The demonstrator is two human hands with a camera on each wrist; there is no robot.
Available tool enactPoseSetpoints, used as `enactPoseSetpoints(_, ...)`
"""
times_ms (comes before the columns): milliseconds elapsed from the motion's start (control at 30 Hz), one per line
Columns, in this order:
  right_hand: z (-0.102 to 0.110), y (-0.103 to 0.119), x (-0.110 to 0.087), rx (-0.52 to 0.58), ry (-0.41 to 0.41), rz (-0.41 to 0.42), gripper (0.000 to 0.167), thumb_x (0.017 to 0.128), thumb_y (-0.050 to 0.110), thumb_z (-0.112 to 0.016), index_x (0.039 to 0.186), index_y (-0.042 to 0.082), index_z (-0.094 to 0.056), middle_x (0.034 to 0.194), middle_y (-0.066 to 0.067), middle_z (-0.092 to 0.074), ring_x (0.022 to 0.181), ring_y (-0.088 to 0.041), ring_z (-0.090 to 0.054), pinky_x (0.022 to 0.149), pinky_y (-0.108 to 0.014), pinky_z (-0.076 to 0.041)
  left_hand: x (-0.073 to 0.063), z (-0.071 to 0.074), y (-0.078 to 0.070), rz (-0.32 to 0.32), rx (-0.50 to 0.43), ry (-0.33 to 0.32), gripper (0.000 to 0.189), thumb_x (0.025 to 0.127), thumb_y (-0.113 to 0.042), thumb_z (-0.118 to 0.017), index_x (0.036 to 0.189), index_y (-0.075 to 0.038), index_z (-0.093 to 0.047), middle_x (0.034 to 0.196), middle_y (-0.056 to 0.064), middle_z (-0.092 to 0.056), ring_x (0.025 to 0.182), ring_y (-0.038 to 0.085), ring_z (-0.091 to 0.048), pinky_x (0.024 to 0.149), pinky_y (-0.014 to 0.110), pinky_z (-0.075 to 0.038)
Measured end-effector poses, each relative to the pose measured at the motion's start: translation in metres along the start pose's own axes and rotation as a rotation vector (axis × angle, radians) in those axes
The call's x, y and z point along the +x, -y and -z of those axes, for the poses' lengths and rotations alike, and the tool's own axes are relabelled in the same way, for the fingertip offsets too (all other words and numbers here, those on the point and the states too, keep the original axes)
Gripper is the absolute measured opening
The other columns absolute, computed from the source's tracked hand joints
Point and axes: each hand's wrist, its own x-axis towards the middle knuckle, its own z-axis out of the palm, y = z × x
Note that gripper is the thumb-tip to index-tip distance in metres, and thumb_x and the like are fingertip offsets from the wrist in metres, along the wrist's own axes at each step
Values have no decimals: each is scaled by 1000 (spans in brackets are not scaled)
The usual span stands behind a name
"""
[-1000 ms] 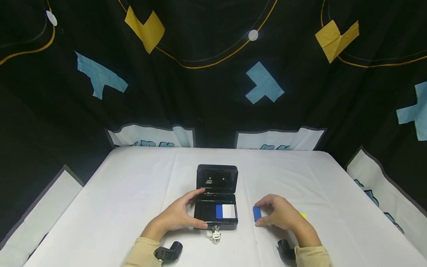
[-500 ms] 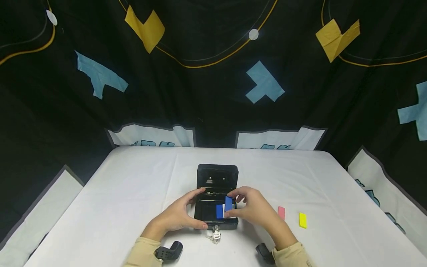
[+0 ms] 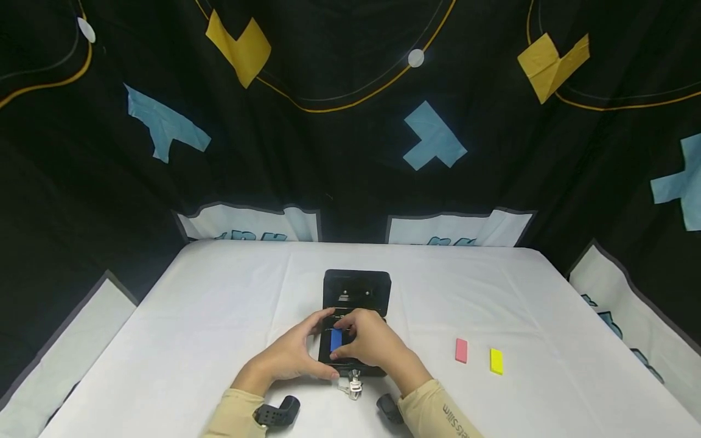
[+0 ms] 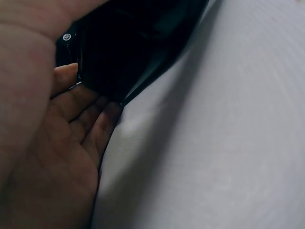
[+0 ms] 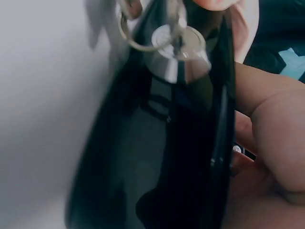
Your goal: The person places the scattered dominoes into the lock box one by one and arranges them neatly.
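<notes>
A black metal cash box (image 3: pixel 357 287) stands with its lid raised at the middle of the table. My left hand (image 3: pixel 292 351) grips its left side, thumb at the front wall and fingers at the back corner; the left wrist view has those fingers against the dark box wall (image 4: pixel 138 47). Over the tray, my right hand (image 3: pixel 378 345) pinches a flat blue block (image 3: pixel 336 339) between thumb and fingers, at the left part of the box. This hand covers the right part of the tray. From the front lock hang keys (image 3: pixel 355 387), and their ring (image 5: pixel 126 36) shows in the right wrist view.
On the white-covered table (image 3: pixel 219 286), a pink block (image 3: pixel 462 351) and a yellow block (image 3: pixel 496 361) lie to the right of the box. A black patterned curtain (image 3: pixel 339 176) hangs behind the far edge.
My right hand has carried the blue block leftward from the table right of the box, over the rim, to the tray's left part. My left hand stays on the box.
</notes>
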Motion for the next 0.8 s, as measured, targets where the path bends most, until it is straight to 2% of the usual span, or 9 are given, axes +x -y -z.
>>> enactPoseSetpoints(133, -6, 3, 4, -37, 11, 13, 50, 68, 26, -94, 109, 6, -76, 108, -5, -72, 97, -19, -66, 88, -36, -55, 0, 0, 0, 3, 4, 0, 115, 60, -39, -97, 156, -26, -35, 155, 9, -41, 139, 38, -39, 108, 69, -28)
enactPoseSetpoints(233, -10, 4, 6, -56, 13, 23, 50, 67, 27, -95, 108, 5, -76, 111, -6, -73, 109, -23, -66, 96, -39, -52, 0, 0, 0, -1, 3, 3, 115, 61, -40, -97, 156, -25, -35, 155, 9, -42, 139, 37, -39, 109, 69, -28)
enactPoseSetpoints(600, -20, 3, 10, -71, -24, 28, 50, 65, 25, -96, 106, 5, -77, 108, -5, -73, 111, -24, -65, 100, -40, -50, 2, 0, -2, -21, -5, 19, 112, 64, -40, -96, 157, -24, -34, 153, 10, -44, 140, 37, -39, 109, 69, -27)
enactPoseSetpoints(700, -18, 3, 8, -75, -22, 26, 55, 64, 27, -96, 110, 5, -76, 113, -6, -72, 115, -25, -63, 102, -41, -49, 1, 0, -1, -20, 2, 13, 112, 64, -40, -96, 157, -23, -35, 153, 11, -43, 139, 38, -40, 108, 69, -29)
enactPoseSetpoints(800, -10, 4, 4, -62, -21, 29, 57, 64, 29, -96, 113, 7, -76, 116, -4, -71, 109, -23, -64, 98, -40, -51, 0, 0, -1, -12, 10, 4, 113, 63, -40, -96, 157, -23, -35, 154, 11, -43, 139, 39, -40, 108, 69, -29)
